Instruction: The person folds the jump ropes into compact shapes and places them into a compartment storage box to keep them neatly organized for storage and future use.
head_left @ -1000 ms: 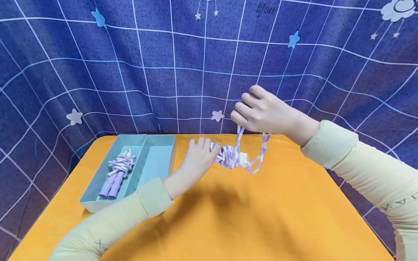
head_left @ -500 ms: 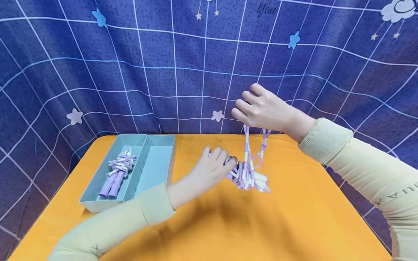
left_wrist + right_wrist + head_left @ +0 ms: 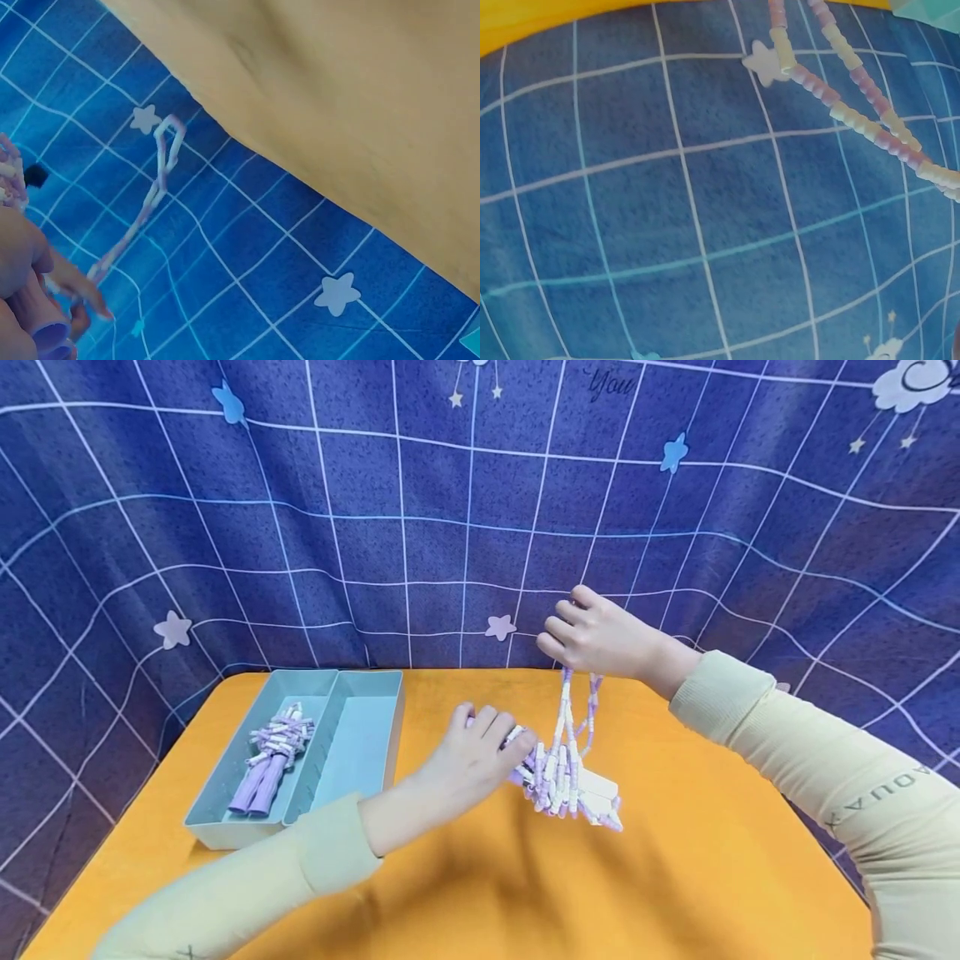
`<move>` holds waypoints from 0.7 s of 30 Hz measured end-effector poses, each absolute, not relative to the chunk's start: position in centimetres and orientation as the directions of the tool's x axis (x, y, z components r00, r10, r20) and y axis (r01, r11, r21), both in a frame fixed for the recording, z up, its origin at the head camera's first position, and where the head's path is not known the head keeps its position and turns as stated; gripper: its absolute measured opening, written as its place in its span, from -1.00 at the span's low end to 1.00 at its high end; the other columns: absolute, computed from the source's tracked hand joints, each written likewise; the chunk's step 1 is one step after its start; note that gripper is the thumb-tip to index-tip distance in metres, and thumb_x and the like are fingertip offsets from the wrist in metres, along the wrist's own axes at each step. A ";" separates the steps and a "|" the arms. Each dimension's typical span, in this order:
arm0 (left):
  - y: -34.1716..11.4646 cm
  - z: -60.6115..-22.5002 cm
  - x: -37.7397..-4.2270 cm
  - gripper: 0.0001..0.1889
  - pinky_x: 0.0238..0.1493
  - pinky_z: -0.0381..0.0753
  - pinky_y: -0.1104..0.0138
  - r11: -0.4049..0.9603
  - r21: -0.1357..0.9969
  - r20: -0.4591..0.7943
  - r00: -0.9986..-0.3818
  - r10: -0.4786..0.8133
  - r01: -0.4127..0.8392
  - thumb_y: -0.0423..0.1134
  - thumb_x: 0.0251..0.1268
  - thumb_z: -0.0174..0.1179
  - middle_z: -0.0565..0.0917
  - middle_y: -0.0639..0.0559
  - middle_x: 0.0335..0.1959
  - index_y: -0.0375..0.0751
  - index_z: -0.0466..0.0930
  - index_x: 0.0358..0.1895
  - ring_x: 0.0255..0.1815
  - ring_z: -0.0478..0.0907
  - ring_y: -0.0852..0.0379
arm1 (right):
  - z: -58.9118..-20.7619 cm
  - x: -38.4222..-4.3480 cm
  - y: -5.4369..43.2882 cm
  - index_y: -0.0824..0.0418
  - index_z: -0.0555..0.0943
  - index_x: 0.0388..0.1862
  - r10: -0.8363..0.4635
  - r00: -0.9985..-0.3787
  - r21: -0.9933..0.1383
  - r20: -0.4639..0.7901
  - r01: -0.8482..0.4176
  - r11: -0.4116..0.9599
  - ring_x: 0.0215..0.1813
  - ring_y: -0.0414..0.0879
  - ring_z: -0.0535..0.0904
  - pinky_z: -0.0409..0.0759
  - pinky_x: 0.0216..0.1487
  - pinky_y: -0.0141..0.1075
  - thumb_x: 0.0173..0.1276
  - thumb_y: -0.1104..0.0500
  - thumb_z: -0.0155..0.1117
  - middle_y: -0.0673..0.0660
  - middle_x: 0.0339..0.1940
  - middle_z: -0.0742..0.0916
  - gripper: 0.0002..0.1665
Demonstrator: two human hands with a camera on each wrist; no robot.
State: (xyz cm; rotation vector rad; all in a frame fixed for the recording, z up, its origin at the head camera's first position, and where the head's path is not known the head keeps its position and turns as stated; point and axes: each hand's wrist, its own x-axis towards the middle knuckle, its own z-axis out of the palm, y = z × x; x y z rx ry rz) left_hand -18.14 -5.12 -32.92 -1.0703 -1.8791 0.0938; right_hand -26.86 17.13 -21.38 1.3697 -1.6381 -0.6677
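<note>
My left hand (image 3: 480, 750) grips a beaded jump rope (image 3: 557, 781) with purple and white segments, held above the table. Its cord is wound into a bundle, and white ends stick out at the right. In the left wrist view, the hollow end of a purple handle (image 3: 49, 334) shows beside the fingers. Higher and to the right, my right hand (image 3: 603, 639) holds a length of the beaded cord (image 3: 562, 706), which runs up from the bundle. The right wrist view shows two beaded strands (image 3: 859, 124) meeting at the right edge.
At the table's left stands a pale blue two-part box (image 3: 360, 735). Its left compartment holds another wound jump rope (image 3: 276, 756) with purple handles. An orange cloth (image 3: 660, 860) covers the table, and a blue grid-patterned curtain (image 3: 435, 552) hangs behind.
The bundle has moved right and toward me with my left hand, and its white end now points down to the right. My right hand rose a little, then dropped lower.
</note>
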 end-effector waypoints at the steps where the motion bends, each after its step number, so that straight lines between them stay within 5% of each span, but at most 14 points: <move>1: -5.3 -32.8 -18.1 -0.83 -0.24 0.38 0.15 0.619 -0.460 0.691 -0.182 0.700 0.637 -0.13 0.32 -0.02 0.41 0.00 -0.36 -0.05 0.28 -0.12 -0.33 0.39 0.01 | -21.7 -27.0 17.2 0.24 0.46 -0.40 -0.959 -0.017 0.832 0.284 -0.492 0.256 -0.50 0.04 0.41 0.32 -0.33 -0.16 0.37 0.20 -0.12 0.10 -0.61 0.50 -0.78; 5: -5.8 -32.6 -18.1 -0.66 -0.21 0.39 0.13 0.629 -0.428 0.703 -0.198 0.683 0.649 0.04 0.22 0.04 0.44 -0.02 -0.30 -0.06 0.26 -0.09 -0.31 0.40 0.01 | -22.8 -27.5 17.6 0.24 0.47 -0.43 -0.948 -0.045 0.811 0.316 -0.505 0.295 -0.52 0.03 0.38 0.31 -0.33 -0.15 0.34 0.14 -0.07 0.09 -0.62 0.49 -0.76; 14: -6.6 -32.4 -17.7 -0.91 -0.18 0.38 0.10 0.633 -0.398 0.736 -0.181 0.652 0.664 -0.28 0.38 -0.08 0.45 -0.02 -0.29 -0.10 0.27 -0.12 -0.31 0.38 0.00 | -26.2 -29.8 19.9 0.23 0.52 -0.43 -0.921 -0.157 0.758 0.357 -0.527 0.384 -0.52 0.04 0.45 0.31 -0.36 -0.13 0.27 0.25 0.02 0.09 -0.60 0.57 -0.86; 21: -7.0 -32.4 -17.8 -0.69 -0.20 0.36 0.11 0.641 -0.349 0.766 -0.186 0.616 0.684 0.01 0.28 0.00 0.46 -0.02 -0.28 -0.14 0.29 -0.12 -0.31 0.38 0.01 | -28.5 -30.9 21.1 0.21 0.53 -0.37 -0.892 -0.204 0.694 0.403 -0.568 0.443 -0.47 0.04 0.48 0.30 -0.36 -0.12 0.23 0.20 0.13 0.09 -0.48 0.63 -0.91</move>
